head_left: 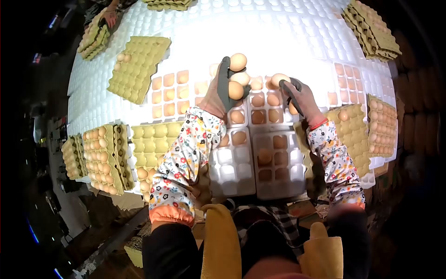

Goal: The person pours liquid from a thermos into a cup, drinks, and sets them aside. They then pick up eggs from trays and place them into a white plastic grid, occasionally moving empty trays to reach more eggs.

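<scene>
My left hand, in a dark-palmed glove, is closed around brown eggs; three show, stacked along its palm and fingers. An egg is pinched at the fingertips of my gloved right hand, and another egg shows beneath its palm. Both hands are over white compartment trays. Just below them, one white tray has brown eggs in its cells. Nearer my body, two more trays, a left one and a right one, are partly filled with eggs.
A yellowish pulp tray with a few eggs lies at upper left. Egg-filled pulp trays stand at left, with another at right. Stacked pulp trays sit at far right. Another person's hand touches trays at top left.
</scene>
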{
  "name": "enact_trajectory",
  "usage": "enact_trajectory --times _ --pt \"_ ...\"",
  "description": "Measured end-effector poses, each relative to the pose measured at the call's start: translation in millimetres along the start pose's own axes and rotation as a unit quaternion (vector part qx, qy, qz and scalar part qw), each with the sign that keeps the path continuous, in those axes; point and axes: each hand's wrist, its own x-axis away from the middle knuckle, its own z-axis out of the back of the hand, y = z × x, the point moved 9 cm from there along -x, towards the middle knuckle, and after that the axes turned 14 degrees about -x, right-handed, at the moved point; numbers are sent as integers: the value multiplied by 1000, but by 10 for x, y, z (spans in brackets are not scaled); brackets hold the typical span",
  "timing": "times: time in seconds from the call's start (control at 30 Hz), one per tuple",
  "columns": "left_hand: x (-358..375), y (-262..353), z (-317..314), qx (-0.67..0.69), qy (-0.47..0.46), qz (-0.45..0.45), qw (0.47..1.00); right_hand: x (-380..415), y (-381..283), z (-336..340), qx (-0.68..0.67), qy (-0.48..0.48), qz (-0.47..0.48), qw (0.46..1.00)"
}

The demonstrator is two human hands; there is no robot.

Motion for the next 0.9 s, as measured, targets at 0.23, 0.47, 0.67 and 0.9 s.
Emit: enact_trajectory --times 0.23,0.47,0.67,0.9 --pt "-395 -208 -306 304 12 170 937 -1056 38 -583 494 -121 92 856" --pt "-235 -545 -25 290 87 225 926 -1214 -32 -177 421 53 303 853" --pt "-345 -544 255 -77 139 215 964 -655 -375 -675 184 -32 359 915" --pt "-508 -316 262 -614 144 7 776 -1244 -115 -849 80 11 173 982"
